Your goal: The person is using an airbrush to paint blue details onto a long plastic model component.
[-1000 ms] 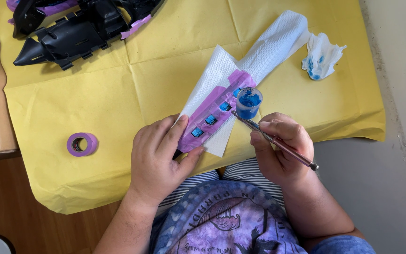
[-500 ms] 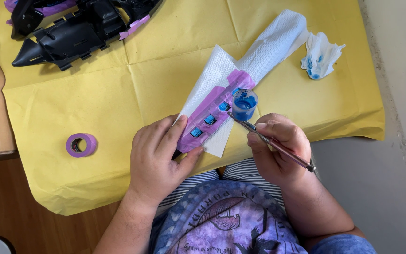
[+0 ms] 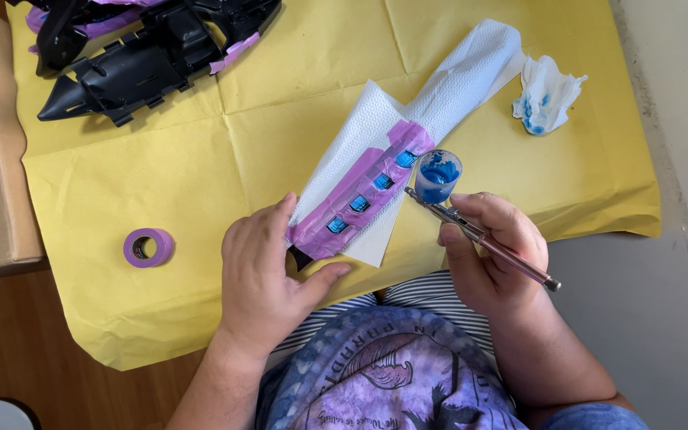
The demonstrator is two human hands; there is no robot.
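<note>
Tape roll (image 3: 149, 247): purple, lying flat on the yellow paper (image 3: 161, 167), well left of the hands.
Left hand (image 3: 268, 275): fingers clenched on the near end of the masked part (image 3: 364, 191).
Masked part: long, wrapped in purple tape and white tissue, 4 blue-painted windows, tilted up-right over the paper.
Right hand (image 3: 491, 251): fingers grasping an airbrush (image 3: 471, 231), its blue paint cup beside the part's upper end.

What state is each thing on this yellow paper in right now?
Masked part: wrapped in purple tape and paper towel, blue windows exposed.
Airbrush: held in right hand, cup holds blue paint.
Left hand: gripping the part's end.
Tape roll: lying flat.
Crumpled tissue: blue-stained.
Black parts: partly taped.
</note>
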